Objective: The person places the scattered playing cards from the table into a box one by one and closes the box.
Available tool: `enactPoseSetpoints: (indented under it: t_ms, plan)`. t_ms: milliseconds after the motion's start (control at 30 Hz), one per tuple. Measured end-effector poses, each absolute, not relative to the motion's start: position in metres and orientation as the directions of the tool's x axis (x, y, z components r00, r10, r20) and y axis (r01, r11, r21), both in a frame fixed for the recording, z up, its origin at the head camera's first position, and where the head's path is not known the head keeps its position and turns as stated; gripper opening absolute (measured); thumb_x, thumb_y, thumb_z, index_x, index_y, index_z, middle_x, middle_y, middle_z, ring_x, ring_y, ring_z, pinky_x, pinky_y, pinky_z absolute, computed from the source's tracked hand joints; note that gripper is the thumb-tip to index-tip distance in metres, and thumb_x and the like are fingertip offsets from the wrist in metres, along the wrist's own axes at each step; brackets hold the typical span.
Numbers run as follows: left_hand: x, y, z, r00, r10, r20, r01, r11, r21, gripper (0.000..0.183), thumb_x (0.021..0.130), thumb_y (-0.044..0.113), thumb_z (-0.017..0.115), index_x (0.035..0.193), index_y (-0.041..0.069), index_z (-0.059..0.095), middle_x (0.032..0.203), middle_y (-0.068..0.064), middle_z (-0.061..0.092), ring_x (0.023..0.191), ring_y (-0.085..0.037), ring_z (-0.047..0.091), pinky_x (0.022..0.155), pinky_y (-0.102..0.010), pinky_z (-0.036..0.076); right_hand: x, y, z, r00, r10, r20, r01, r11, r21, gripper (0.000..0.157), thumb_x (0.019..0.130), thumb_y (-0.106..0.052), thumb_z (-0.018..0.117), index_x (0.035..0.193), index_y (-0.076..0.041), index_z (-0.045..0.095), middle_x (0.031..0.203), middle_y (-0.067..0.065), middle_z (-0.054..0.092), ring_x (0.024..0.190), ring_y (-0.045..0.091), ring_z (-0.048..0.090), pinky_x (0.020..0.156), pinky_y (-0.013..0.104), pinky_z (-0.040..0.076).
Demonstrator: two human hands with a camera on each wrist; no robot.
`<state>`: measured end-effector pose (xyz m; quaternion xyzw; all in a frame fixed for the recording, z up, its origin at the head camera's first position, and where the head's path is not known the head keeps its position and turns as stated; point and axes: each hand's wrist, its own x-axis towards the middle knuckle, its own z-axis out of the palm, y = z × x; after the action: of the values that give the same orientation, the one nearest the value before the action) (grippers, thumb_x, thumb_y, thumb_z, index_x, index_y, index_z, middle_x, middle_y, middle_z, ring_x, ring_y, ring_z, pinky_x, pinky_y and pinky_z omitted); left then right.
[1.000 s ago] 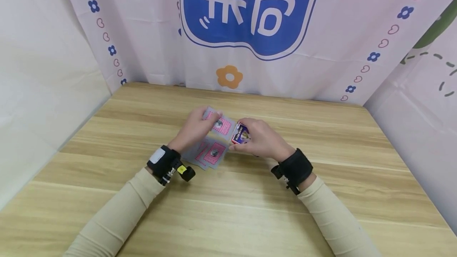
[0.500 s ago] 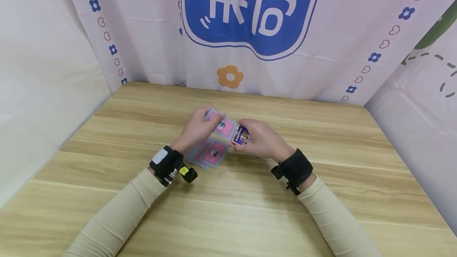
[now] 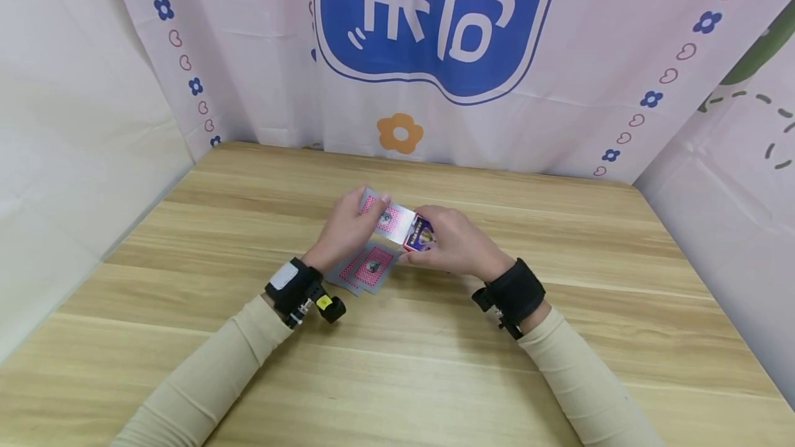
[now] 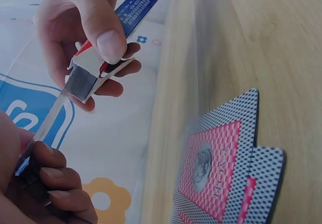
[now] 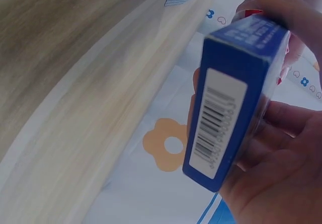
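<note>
In the head view my left hand (image 3: 348,225) pinches playing cards (image 3: 395,221) with pink checked backs, thumb on top. My right hand (image 3: 458,241) grips a small blue card box (image 3: 418,234) between thumb and fingers. The cards' far end is right at the box's open end, where white flaps (image 4: 89,61) stand out in the left wrist view. From the right wrist, the box's closed end shows a barcode label (image 5: 217,123). Below my left hand, a few more playing cards (image 3: 375,267) lie overlapping, backs up, on the table.
The wooden table (image 3: 397,378) reaches back to a hanging cloth (image 3: 261,74) with a blue emblem and an orange flower. White sheeting (image 3: 74,157) borders the left side. Both wrists wear black straps (image 3: 514,295) with small cameras.
My left hand has shifted slightly right, toward the box. The held cards have tilted and now catch a bright shine. My right hand and the cards on the table stay put.
</note>
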<state>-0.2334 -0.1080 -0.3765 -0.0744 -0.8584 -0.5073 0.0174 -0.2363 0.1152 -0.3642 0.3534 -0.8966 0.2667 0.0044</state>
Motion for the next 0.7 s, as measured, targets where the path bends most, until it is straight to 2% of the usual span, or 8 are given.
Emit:
enactPoseSetpoints:
  t_ms: [267,500,700]
  plan:
    - [-0.2333,-0.1108,-0.3700,-0.988,0.153,0.012,0.082,0.460,0.884,0.038,0.111,0.046,0.047,0.118,0.012,0.063,0.109,-0.009,0.073,0.097,-0.022,0.070,0.081,-0.032,0.055,-0.2364,0.1150,-0.3648,-0.746,-0.635,0.200,-0.645,0.614,-0.455,0.057,0.080,-0.034,0.093,0.121,-0.005,0.067,0.100,0.003,0.072,0.082,0.014,0.065,0.070,0.027,0.056]
    - [-0.2330,-0.1114,-0.3703,-0.978,0.207,0.011,0.109,0.469,0.876,0.034,0.110,0.044,0.050,0.115,0.013,0.063,0.106,-0.006,0.071,0.095,-0.020,0.065,0.082,-0.032,0.052,-0.2361,0.1143,-0.3649,-0.739,-0.639,0.214,-0.653,0.601,-0.460,0.050,0.081,-0.030,0.091,0.117,-0.006,0.066,0.097,0.002,0.071,0.080,0.012,0.064,0.067,0.025,0.055]
    - [-0.2321,-0.1080,-0.3753,-0.980,0.193,0.049,0.132,0.446,0.885,0.037,0.111,0.045,0.047,0.116,0.011,0.061,0.102,-0.007,0.067,0.090,-0.021,0.063,0.078,-0.033,0.052,-0.2352,0.1141,-0.3631,-0.727,-0.654,0.209,-0.663,0.589,-0.462,0.053,0.081,-0.031,0.091,0.120,-0.005,0.066,0.100,0.003,0.072,0.081,0.013,0.063,0.069,0.025,0.054]
